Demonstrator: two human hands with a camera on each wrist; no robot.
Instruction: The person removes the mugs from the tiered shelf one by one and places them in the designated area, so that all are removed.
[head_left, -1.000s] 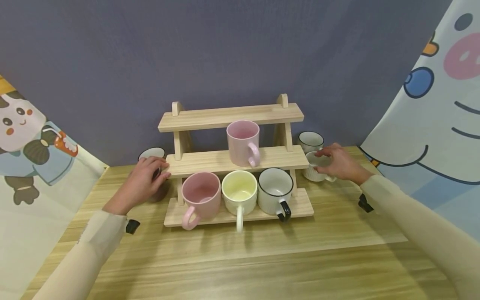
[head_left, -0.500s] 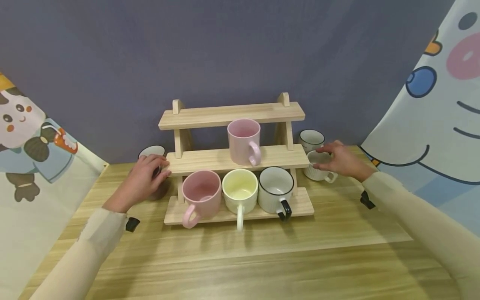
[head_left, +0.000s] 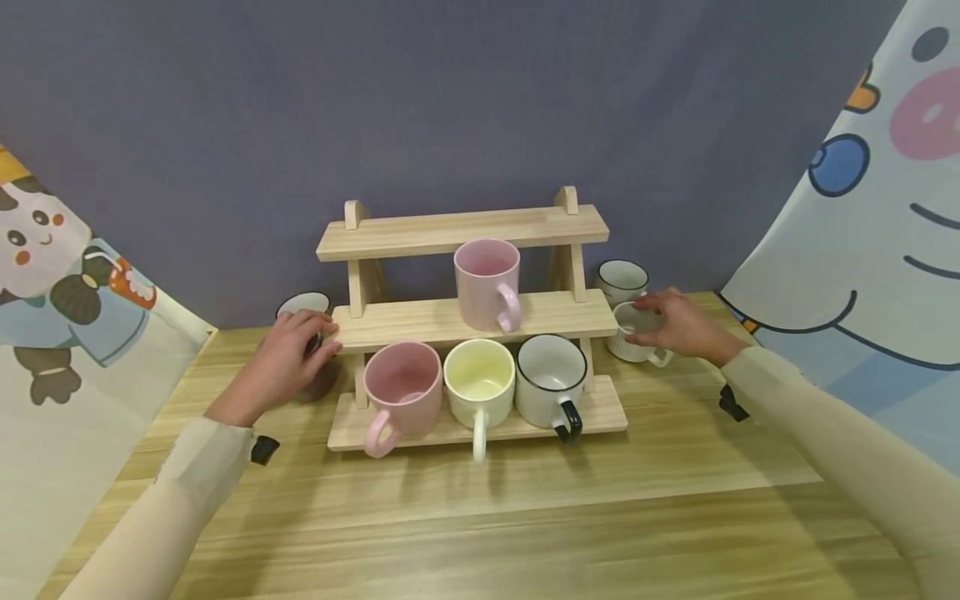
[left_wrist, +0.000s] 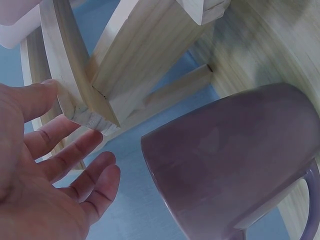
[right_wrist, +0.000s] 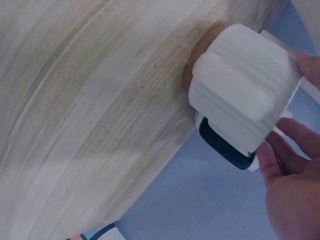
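My left hand [head_left: 281, 358] pinches the left end of the middle board of a wooden tiered rack [head_left: 397, 321]; in the left wrist view the thumb lies on one side of the board [left_wrist: 82, 107], fingertips on the other. A purple mug [left_wrist: 230, 155] stands on the table below that hand, mostly hidden from the head view. Right of the rack, my right hand [head_left: 682, 325] pinches the rim of a small white ribbed mug [head_left: 626, 342]. Its unglazed brown base [right_wrist: 200, 55] shows in the right wrist view, close to the tabletop.
The rack's bottom board carries a pink mug [head_left: 405, 387], a yellow mug [head_left: 480, 383] and a black-handled white mug [head_left: 551, 379]. A light pink mug [head_left: 480, 292] stands on the middle board. Black-rimmed mugs stand behind, left [head_left: 303, 302] and right [head_left: 622, 275].
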